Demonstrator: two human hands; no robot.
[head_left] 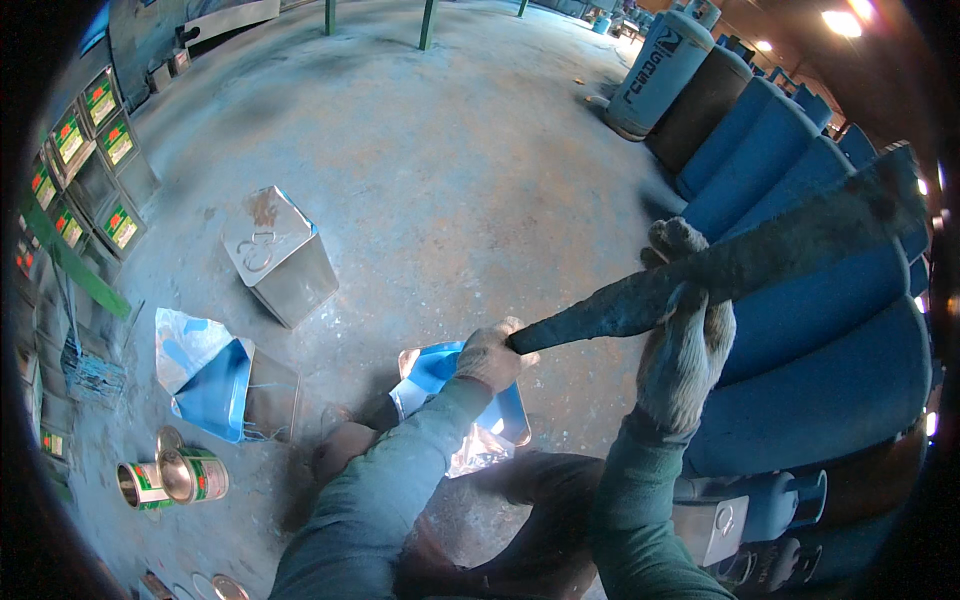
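A long, flat, dark bar point(610, 306), rough and stained, tapers from a broad end at the upper right to a narrow end in front of me. My left hand point(489, 356), in a pale work glove, is closed round that narrow end. Farther along, my gloved right hand point(690, 350) grips the bar's middle, with fingers on both sides. Below my left hand a square metal tin point(518, 420), cut open, shows blue paint inside. My left forearm hides part of it. Whether the bar is wood or metal I cannot tell.
To the left lie another cut-open tin point(270, 395) with blue inside, a closed square tin point(295, 270) and two round cans point(195, 473). Labelled tins point(118, 142) are stacked at far left. Blue gas cylinders point(800, 340) line the right side; a white cylinder point(660, 75) stands behind.
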